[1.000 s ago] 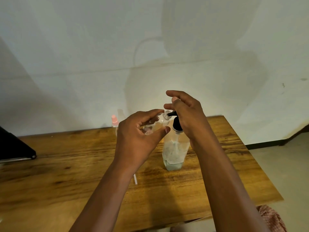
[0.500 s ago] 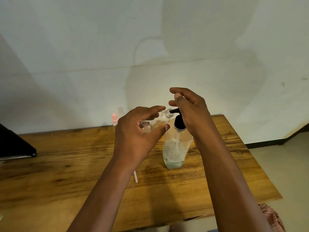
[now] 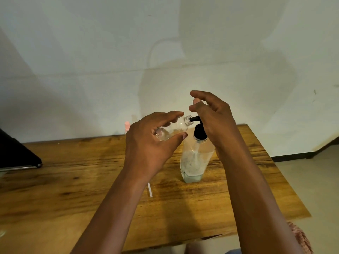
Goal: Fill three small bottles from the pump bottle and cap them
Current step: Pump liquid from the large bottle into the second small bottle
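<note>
At centre frame the left hand holds a small clear bottle, gripped between the thumb below and the fingers above. The bottle is tilted almost on its side, its open, uncapped mouth pointing to the right and meeting the tip of the black pump nozzle; whether the nozzle tip sits inside the mouth or only touches it cannot be told.

The right hand rests over the top of the pump head, fingers loosely extended toward the upper left and curled round nothing. The contact between palm and pump head is hidden by the hand itself.

The pump bottle stands upright on the wooden desk, right of centre, directly below the right hand. Its body is clear; a shallow pale liquid lies at the bottom and residue coats the inner walls.

A second small bottle with a pink cap stands at the far edge of the desk, partly hidden behind the left hand. A thin white strip lies flat on the desk just beside the left wrist. A dark flat object occupies the left edge of the frame; its identity cannot be determined. Pink patterned fabric shows at the lower right.
</note>
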